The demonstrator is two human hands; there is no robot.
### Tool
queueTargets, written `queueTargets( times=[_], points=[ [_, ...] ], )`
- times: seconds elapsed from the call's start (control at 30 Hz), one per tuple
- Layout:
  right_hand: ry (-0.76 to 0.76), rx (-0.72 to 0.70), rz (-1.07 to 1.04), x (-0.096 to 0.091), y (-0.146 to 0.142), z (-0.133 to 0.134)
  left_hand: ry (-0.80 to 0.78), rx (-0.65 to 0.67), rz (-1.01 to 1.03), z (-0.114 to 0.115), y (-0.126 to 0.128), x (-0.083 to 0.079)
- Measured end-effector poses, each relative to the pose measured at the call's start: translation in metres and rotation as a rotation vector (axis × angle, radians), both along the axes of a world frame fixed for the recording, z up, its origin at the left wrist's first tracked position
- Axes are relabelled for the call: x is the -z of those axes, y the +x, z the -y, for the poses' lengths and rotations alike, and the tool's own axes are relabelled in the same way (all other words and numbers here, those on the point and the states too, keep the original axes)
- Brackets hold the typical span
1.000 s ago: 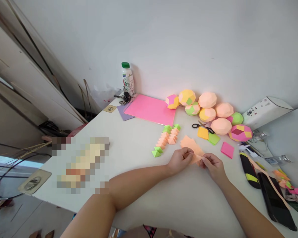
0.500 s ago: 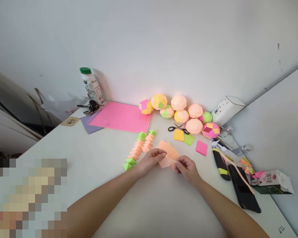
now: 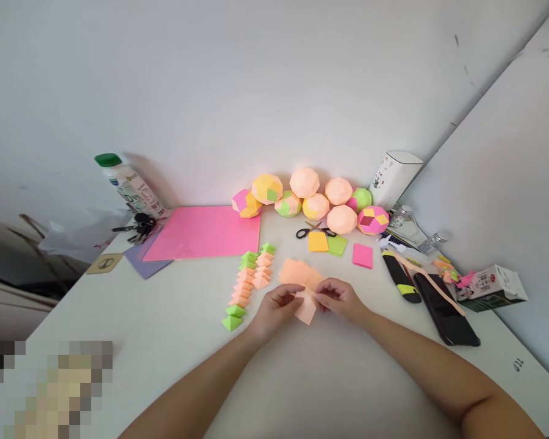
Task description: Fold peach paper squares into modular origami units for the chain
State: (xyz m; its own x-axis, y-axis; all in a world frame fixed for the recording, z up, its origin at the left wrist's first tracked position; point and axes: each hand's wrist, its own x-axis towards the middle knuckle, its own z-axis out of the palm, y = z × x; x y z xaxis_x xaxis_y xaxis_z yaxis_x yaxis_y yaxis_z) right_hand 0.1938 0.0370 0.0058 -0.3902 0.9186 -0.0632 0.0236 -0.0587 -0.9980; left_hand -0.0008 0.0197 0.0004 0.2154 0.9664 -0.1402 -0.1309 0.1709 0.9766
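Observation:
Both hands meet over the white table [image 3: 174, 329] and pinch one small peach paper square [image 3: 305, 310]. My left hand [image 3: 274, 308] grips its left edge with curled fingers. My right hand [image 3: 338, 300] grips its right edge the same way. Just behind the hands lies a loose pile of peach paper sheets [image 3: 297, 273]. To the left runs a row of folded peach and green paper units [image 3: 249, 283].
Several paper balls [image 3: 315, 204] sit against the wall, with scissors [image 3: 315, 232], yellow, green and pink note squares [image 3: 333, 245], a large pink sheet [image 3: 205, 233], keys [image 3: 139, 224] and a bottle [image 3: 128, 183]. A phone [image 3: 446, 308], a marker [image 3: 400, 280] and a carton [image 3: 489, 286] lie right.
The view has swung right and tilted, so the table contents shifted left in frame. Both hands keep hold of the peach paper, which now hangs lower between the fingers.

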Motion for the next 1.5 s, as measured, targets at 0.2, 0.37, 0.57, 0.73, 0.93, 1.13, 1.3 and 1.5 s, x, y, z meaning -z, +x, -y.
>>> queueTargets(
  times=[0.2,0.37,0.57,0.73,0.93,1.13,1.3,1.5],
  points=[
    [0.022,-0.017,0.018,0.0077,0.0008,0.0013,0.103,0.097,-0.125,0.0051,0.0018,0.0018],
    [0.012,-0.030,0.020,0.0083,0.0008,0.0013,0.131,0.091,-0.119,0.0062,0.0009,-0.0012],
    [0.005,-0.057,0.020,0.0078,0.0027,0.0007,0.091,0.129,-0.123,0.0060,0.0008,0.0011],
    [-0.004,-0.071,0.012,0.0049,0.0025,0.0007,0.069,0.159,-0.148,0.0055,0.0017,-0.0015],
    [-0.002,-0.060,0.004,0.0031,0.0007,0.0010,0.076,0.091,-0.071,0.0063,0.0009,-0.0068],
    [-0.014,-0.046,-0.019,0.0063,0.0019,0.0009,0.032,0.079,-0.053,0.0063,0.0009,-0.0050],
    [-0.022,-0.056,-0.009,0.0079,0.0031,0.0009,-0.005,0.095,-0.089,0.0065,0.0017,-0.0053],
    [0.061,-0.086,0.046,0.0020,0.0008,0.0027,0.032,0.086,-0.114,0.0065,0.0020,-0.0061]
  ],
)
